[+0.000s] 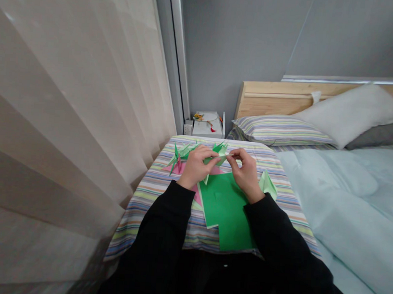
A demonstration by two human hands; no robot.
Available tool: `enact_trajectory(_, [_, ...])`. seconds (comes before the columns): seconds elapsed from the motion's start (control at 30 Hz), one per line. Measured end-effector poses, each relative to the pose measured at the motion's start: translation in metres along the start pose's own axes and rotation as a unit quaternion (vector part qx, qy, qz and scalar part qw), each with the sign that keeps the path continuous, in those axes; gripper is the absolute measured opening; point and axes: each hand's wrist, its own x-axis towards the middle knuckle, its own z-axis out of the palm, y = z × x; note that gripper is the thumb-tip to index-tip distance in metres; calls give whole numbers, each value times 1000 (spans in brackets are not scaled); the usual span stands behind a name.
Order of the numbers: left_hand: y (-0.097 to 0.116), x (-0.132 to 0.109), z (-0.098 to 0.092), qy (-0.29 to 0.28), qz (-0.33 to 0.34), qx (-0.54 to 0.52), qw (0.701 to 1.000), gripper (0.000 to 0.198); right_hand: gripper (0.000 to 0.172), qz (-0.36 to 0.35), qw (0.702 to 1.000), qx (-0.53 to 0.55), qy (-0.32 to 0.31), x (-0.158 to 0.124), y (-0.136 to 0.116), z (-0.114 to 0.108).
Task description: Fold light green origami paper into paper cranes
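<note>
My left hand [199,166] pinches one side of a small pale green piece of folded paper [222,158]. At its other side, the thumb and forefinger of my right hand [246,172] close on a thin tip of the same paper. Below both hands, flat green paper sheets [231,207] lie overlapping on a striped cloth [150,197]. Green folded paper cranes [178,157] rest beyond and to the left of my left hand, beside some pink paper [198,193]. Another pale green folded paper [268,185] sits right of my right wrist.
A pleated beige curtain [96,92] hangs close on the left. To the right is a bed with a light blue quilt [357,188], a striped pillow [284,129] and a wooden headboard [269,91]. A small white cabinet [206,129] stands behind the table.
</note>
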Motion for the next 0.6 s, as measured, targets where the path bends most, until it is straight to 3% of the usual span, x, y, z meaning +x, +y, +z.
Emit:
enact_trajectory(0.2, [1, -1, 0, -2, -33, -33, 999, 4, 12, 12, 1000, 11, -3, 0, 0, 0])
enact_trajectory(0.43, [3, -2, 0, -3, -79, -92, 993, 9, 19, 29, 999, 20, 20, 1, 1, 0])
enact_trajectory(0.6, [3, -1, -1, -5, -56, -53, 997, 6, 18, 30, 999, 18, 28, 1, 1, 0])
